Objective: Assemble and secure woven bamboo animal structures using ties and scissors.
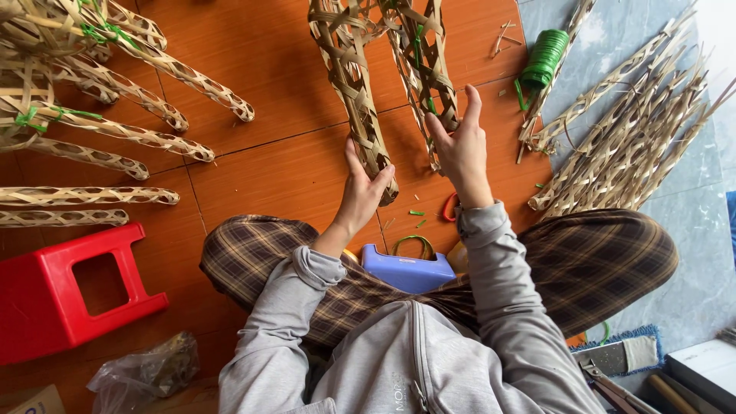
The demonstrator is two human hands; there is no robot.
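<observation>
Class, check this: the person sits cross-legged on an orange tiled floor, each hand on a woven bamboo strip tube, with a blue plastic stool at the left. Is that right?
Not quite. The head view shows the plastic stool is red, not blue. The rest holds: the left hand and right hand each touch a woven bamboo strip tube over the orange tiled floor.
</observation>
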